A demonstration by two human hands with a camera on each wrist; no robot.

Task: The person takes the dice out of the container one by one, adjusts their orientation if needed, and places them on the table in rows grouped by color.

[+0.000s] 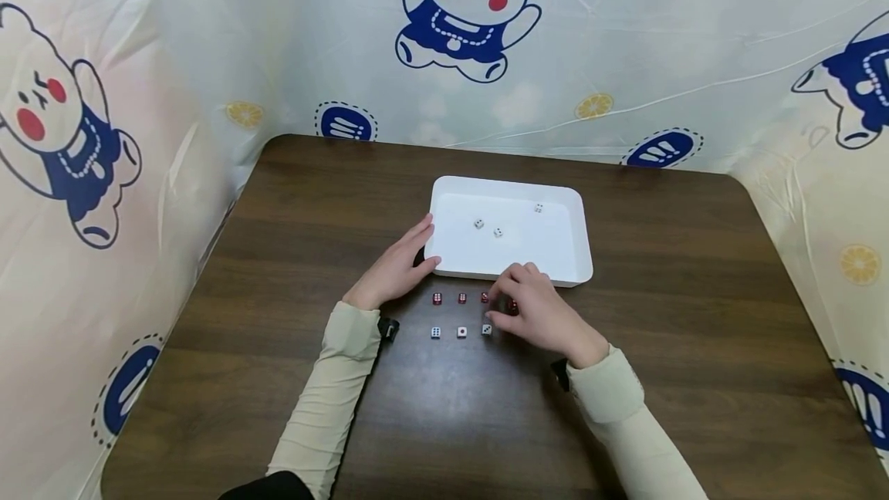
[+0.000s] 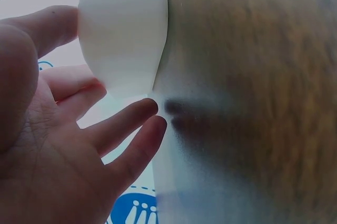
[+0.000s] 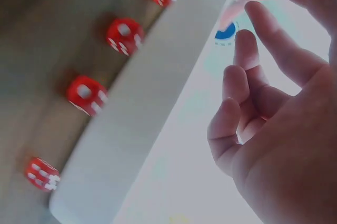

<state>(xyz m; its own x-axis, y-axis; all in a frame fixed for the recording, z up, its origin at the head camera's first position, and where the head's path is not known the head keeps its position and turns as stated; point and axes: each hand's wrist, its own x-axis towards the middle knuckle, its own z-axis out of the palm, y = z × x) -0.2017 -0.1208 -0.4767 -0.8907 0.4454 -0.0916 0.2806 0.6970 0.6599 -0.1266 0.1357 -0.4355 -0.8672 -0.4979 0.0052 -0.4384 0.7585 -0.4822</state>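
Observation:
My left hand (image 1: 393, 272) rests at the left front corner of a shallow white tray (image 1: 514, 265), its thumb on the front rim and fingers along the side. In the left wrist view its fingers (image 2: 126, 119) are mostly straight, some touching the tray's wall. Three white dice (image 1: 498, 232) lie in the tray. My right hand (image 1: 531, 311) hovers over the right end of two dice rows, fingers bent and thumb near a white die (image 1: 487, 329). Between its thumb and fingers no die shows. Red dice (image 3: 87, 95) line the tray's front wall.
Farther left in the rows are a red die (image 1: 437, 298) and white dice (image 1: 435, 332). Everything sits on a dark brown wooden table (image 1: 312, 199). A pale printed curtain (image 1: 625, 37) hangs behind and on both sides.

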